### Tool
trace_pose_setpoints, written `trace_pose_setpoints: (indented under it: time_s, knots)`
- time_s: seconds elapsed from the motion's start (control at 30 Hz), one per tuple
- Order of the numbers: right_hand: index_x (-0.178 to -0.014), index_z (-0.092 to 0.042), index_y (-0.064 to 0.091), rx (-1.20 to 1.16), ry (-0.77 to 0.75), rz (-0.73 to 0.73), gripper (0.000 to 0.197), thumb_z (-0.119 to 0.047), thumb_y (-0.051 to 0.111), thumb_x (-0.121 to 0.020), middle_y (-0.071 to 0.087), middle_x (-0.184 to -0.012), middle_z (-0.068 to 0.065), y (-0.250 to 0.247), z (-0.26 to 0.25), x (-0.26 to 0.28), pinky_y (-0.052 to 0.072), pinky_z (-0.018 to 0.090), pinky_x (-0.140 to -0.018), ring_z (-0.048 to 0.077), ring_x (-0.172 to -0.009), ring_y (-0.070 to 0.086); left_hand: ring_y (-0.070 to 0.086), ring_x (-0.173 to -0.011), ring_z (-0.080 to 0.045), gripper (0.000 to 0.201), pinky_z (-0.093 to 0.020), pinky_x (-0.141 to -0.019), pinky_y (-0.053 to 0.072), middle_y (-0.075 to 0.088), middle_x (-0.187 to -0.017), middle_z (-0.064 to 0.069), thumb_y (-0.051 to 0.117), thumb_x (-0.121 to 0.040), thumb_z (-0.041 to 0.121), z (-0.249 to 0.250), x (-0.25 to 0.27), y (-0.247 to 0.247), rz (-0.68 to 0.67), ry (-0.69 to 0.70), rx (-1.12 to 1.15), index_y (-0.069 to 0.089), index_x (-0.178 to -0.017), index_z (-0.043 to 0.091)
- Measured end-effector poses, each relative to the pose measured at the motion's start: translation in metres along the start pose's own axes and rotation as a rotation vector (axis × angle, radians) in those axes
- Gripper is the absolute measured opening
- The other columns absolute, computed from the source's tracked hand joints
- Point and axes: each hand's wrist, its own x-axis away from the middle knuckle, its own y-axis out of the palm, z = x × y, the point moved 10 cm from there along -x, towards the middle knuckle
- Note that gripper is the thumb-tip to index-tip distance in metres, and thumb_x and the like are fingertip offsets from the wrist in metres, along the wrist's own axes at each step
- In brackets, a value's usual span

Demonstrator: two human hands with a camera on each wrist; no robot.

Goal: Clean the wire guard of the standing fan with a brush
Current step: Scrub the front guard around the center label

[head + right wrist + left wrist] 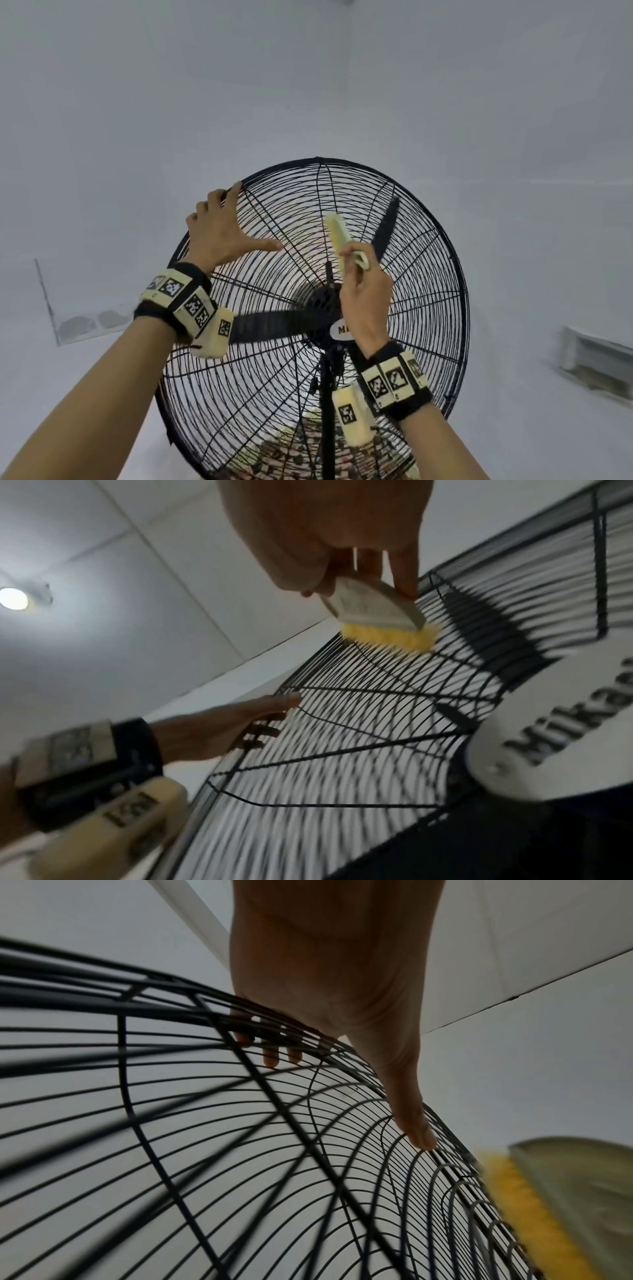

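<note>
A person stands before a black standing fan (329, 394), both arms raised to its round wire guard (428, 274). The left hand (222, 236) grips the guard's upper left rim, its fingers (270, 1058) hooked over the edge and through the wires while the thumb (416, 1123) stretches out along the front of the mesh. The right hand (368, 298) holds a pale-backed brush (337, 233) by its handle, above the hub; in the right wrist view the yellow bristles (390, 638) touch the wires of the guard's upper half. Behind the mesh, black blades (388, 228) show, and a white oval badge (555, 737) with dark lettering sits at the centre. Both wrists carry black bands (178, 301) with cream blocks bearing square printed markers. Pale walls (137, 102) surround the fan.
</note>
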Motion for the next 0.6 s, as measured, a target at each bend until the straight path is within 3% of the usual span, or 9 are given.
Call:
trace_pose_setpoints:
  time_s: [0.03, 0.1, 0.2, 0.27, 0.3, 0.37, 0.47, 0.53, 0.6]
  knots:
    - [-0.109, -0.040, 0.056, 0.076, -0.027, 0.016, 0.014, -0.027, 0.051, -0.104, 0.068, -0.084, -0.009, -0.002, 0.001, 0.001, 0.041, 0.013, -0.039, 0.002, -0.054, 0.060, 0.031, -0.147, -0.043, 0.150, -0.065, -0.116, 0.028, 0.026, -0.165, -0.016, 0.063, -0.042, 0.098, 0.001, 0.001, -0.001, 0.003, 0.001, -0.002, 0.012, -0.165, 0.029]
    - [-0.111, -0.034, 0.060, 0.119, -0.078, -0.087, 0.017, -0.020, 0.053, -0.105, 0.062, -0.074, -0.013, 0.007, -0.006, 0.003, 0.035, 0.013, -0.037, 0.004, -0.051, 0.057, 0.031, -0.147, -0.043, 0.151, -0.065, -0.116, 0.028, 0.027, -0.164, -0.015, 0.063, -0.042, 0.098, 0.003, 0.002, -0.001, 0.005, 0.001, -0.006, 0.012, -0.166, 0.029]
    - [-0.109, -0.037, 0.058, 0.038, -0.109, -0.261, 0.019, -0.019, 0.054, -0.105, 0.068, -0.082, -0.011, 0.018, -0.014, 0.007, 0.040, 0.018, -0.037, 0.015, -0.050, 0.059, 0.031, -0.146, -0.043, 0.150, -0.065, -0.115, 0.029, 0.027, -0.164, -0.015, 0.064, -0.042, 0.098, 0.002, 0.001, -0.001, -0.001, -0.009, -0.004, 0.013, -0.165, 0.029]
    - [-0.107, -0.037, 0.059, 0.010, -0.063, -0.147, 0.015, -0.023, 0.054, -0.105, 0.068, -0.085, -0.012, 0.004, -0.006, 0.001, 0.051, 0.031, -0.038, 0.017, -0.052, 0.063, 0.033, -0.146, -0.044, 0.150, -0.066, -0.115, 0.030, 0.028, -0.163, -0.016, 0.065, -0.041, 0.098, 0.000, 0.001, -0.002, -0.001, -0.007, 0.002, 0.014, -0.165, 0.029]
    - [-0.107, -0.035, 0.060, 0.029, -0.038, -0.058, 0.014, -0.022, 0.055, -0.105, 0.069, -0.084, -0.010, -0.006, 0.000, -0.001, 0.052, 0.033, -0.038, 0.015, -0.053, 0.063, 0.033, -0.145, -0.045, 0.150, -0.066, -0.115, 0.030, 0.028, -0.163, -0.016, 0.064, -0.041, 0.098, -0.001, 0.001, -0.002, 0.000, -0.007, 0.008, 0.014, -0.165, 0.029]
    - [-0.110, -0.028, 0.062, 0.121, -0.036, 0.007, 0.016, -0.014, 0.059, -0.103, 0.071, -0.087, -0.004, -0.013, 0.009, 0.001, 0.048, 0.021, -0.037, 0.007, -0.051, 0.061, 0.034, -0.145, -0.046, 0.150, -0.067, -0.115, 0.031, 0.029, -0.162, -0.018, 0.062, -0.041, 0.099, -0.002, 0.002, -0.003, 0.002, -0.006, 0.006, 0.014, -0.165, 0.029]
    - [-0.111, -0.023, 0.067, 0.190, -0.114, -0.188, 0.024, -0.003, 0.063, -0.098, 0.072, -0.102, -0.004, 0.007, 0.008, 0.008, 0.040, 0.012, -0.037, 0.003, -0.054, 0.060, 0.033, -0.146, -0.045, 0.149, -0.067, -0.116, 0.030, 0.027, -0.163, -0.018, 0.065, -0.044, 0.097, 0.000, 0.003, -0.002, -0.008, -0.012, -0.010, 0.013, -0.165, 0.028]
    - [-0.106, -0.031, 0.063, 0.128, -0.125, -0.288, 0.025, -0.007, 0.060, -0.101, 0.076, -0.102, 0.003, 0.011, 0.005, 0.010, 0.048, 0.021, -0.038, 0.012, -0.051, 0.061, 0.033, -0.146, -0.045, 0.149, -0.067, -0.116, 0.030, 0.028, -0.163, -0.017, 0.066, -0.043, 0.097, 0.000, 0.002, -0.001, -0.012, -0.017, -0.007, 0.013, -0.165, 0.029]
    - [-0.104, -0.036, 0.058, 0.054, -0.093, -0.341, 0.025, -0.011, 0.056, -0.103, 0.075, -0.099, 0.004, 0.012, 0.000, 0.009, 0.058, 0.041, -0.047, 0.024, -0.064, 0.070, 0.034, -0.145, -0.045, 0.150, -0.067, -0.116, 0.031, 0.029, -0.163, -0.017, 0.066, -0.042, 0.097, 0.001, 0.001, -0.001, -0.008, -0.014, -0.002, 0.013, -0.165, 0.029]
